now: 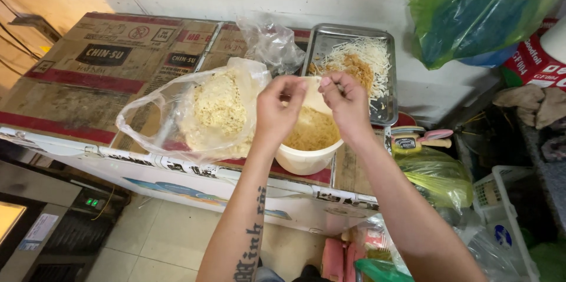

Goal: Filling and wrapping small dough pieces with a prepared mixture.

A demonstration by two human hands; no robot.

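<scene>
Cardboard (pixel 88 75) lies flattened over the white chest top (pixel 194 179), filling the left and centre of the frame. It's a loose skin, so anything on it can slide if you bump it.

Green bag (pixel 477 5), upper right, hangs well apart from your hands. No risk there.

Clear bag (pixel 177 114) of noodles sits centre-left, mouth slumped open toward the bowl, its near side close to the front edge. Catch it with your left forearm and I judge it tips or slides off onto the floor tiles below.

Steel tray (pixel 354 69), upper centre-right, carries shredded white and brown bits. Its near end lies just behind your right hand. A backward elbow or wrist flick could scatter shreds.

White bowl (pixel 306 155) of noodles sits centre, right at the front edge, part over the edge strip as far as I can tell. That's the main hazard: press down or tug hard and it may tilt off.

Pale sheet (pixel 312 98), wrapper or noodle slab, can't tell which, is held directly above the bowl. Your left hand (pixel 277 111) pinches its left side and your right hand (pixel 348 102) pinches the top right, both closed on it. Pull unevenly and it likely tears or snaps, dropping bits outside the bowl.

Small jar (pixel 407 140), centre-right beside your right wrist, could be knocked over.
</scene>
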